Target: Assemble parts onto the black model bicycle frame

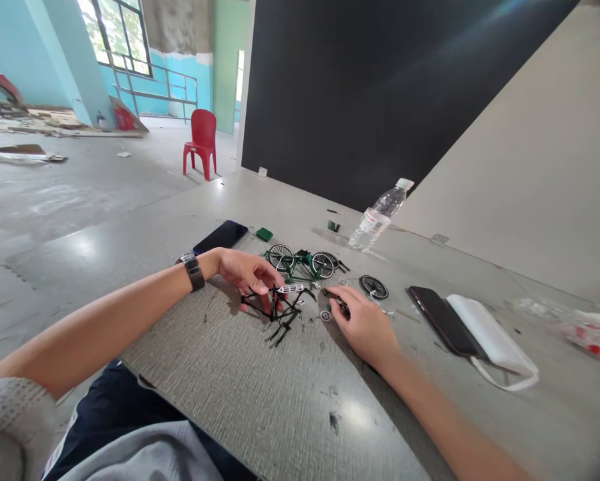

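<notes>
On the worktop (260, 394), left hand (244, 270) pinched the black bike frame (278, 304), right hand (365, 327) closed on a small part; loose wheel (373, 286) could get knocked off.

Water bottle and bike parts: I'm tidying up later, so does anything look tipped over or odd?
Yes. The water bottle lies on its side on the table, and a loose wheel sits apart from the green model bicycle.

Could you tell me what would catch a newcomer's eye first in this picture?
Probably the two hands at the table's middle: the left hand on a black model bicycle frame, the right hand beside it. Just behind stands a green model bicycle, and a red chair glows far back.
</notes>
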Demonstrator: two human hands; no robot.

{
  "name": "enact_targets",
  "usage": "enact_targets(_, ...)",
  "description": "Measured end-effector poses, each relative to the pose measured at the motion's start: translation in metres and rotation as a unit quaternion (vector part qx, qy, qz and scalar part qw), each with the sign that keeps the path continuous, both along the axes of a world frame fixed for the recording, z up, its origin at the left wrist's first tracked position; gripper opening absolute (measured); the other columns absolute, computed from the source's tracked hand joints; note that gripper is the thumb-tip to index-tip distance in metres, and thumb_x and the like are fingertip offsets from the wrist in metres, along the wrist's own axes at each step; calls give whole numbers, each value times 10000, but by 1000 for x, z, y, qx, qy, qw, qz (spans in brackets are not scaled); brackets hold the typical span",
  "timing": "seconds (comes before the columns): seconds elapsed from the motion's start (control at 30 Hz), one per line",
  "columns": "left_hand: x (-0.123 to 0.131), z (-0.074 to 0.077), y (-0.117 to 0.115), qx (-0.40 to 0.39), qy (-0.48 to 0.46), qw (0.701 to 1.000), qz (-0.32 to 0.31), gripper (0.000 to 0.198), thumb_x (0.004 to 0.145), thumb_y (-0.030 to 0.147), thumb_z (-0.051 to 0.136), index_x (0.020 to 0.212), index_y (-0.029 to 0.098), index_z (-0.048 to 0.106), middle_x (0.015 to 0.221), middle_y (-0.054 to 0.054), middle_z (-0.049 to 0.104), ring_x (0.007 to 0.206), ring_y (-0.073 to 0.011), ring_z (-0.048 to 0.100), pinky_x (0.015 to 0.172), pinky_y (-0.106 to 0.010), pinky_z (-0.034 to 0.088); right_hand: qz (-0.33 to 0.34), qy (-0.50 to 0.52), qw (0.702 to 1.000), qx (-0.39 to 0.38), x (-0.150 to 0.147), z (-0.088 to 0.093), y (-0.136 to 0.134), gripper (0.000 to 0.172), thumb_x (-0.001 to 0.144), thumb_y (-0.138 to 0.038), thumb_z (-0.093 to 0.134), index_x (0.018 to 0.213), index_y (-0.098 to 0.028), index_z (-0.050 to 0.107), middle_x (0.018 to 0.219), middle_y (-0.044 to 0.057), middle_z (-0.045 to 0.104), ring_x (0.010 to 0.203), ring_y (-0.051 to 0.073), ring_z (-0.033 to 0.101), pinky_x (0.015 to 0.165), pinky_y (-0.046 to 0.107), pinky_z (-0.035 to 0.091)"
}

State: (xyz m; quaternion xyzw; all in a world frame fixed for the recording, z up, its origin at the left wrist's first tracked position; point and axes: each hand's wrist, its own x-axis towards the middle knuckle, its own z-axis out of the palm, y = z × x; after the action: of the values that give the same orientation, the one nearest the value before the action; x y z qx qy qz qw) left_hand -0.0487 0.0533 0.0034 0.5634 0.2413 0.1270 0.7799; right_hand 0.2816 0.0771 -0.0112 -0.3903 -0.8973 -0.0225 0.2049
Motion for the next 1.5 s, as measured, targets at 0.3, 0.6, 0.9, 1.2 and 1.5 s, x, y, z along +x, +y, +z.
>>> enact_targets(0.3,-1,-2,1,0,3,1000,-5,348,842,305,837,1176,254,755,1257,-102,740,1134,-284,731,644,-296,675,-4,6,1000,-1,-4,2,-4,345,1018,-331,454,1192,-233,735,1235,66,754,946,230,746,684,346,568)
enact_targets(0.6,-6,-16,6,-1,-28,1000,-7,397,860,297,824,1232,227,704,1298,-134,725,1151,-291,725,662,-306,670,-31,22,999,-30,46,62,-3,313,1001,-403,517,1087,-220,756,1041,79,794,921,250,738,827,380,540)
enact_targets(0.9,-3,-14,3,-4,-26,1000,-13,335,873,255,805,1198,248,726,1308,-105,718,1139,-276,728,634,-267,653,-51,-56,979,-192,107,64,-5,367,875,-633,684,1027,-312,776,1060,33,782,920,260,731,772,374,554)
enact_targets(1.2,-3,-14,4,7,-14,1000,-18,368,854,271,826,1207,258,720,1253,-115,747,1139,-292,732,628,-260,644,-20,-42,992,-120,96,25,5,269,995,-452,550,997,-271,750,1073,43,776,969,254,736,860,425,559)
enact_targets(1.5,-3,-9,0,1,5,1000,-4,379,848,255,824,1210,263,712,1232,-100,752,1118,-277,736,643,-270,649,-66,-28,997,-42,92,9,15,302,1009,-405,527,1144,-270,761,1175,55,751,1014,260,737,828,412,577)
